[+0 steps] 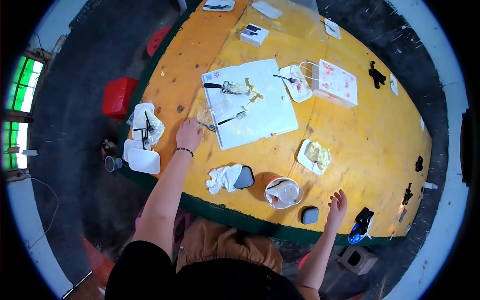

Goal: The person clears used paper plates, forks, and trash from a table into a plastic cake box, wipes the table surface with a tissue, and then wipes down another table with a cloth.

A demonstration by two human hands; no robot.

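Your left hand [189, 134] lay at a fork [208, 127] beside the cake-smeared board [272, 115], grip unclear | Your right hand [337, 209] hovered over the bench [370, 155], grip loosely open, empty

No lettering could be read: the small printed square [209, 77] on the white board [275, 107] above the frame's centre and the dark marks [255, 28] on the white box [249, 38] at top centre were too small.
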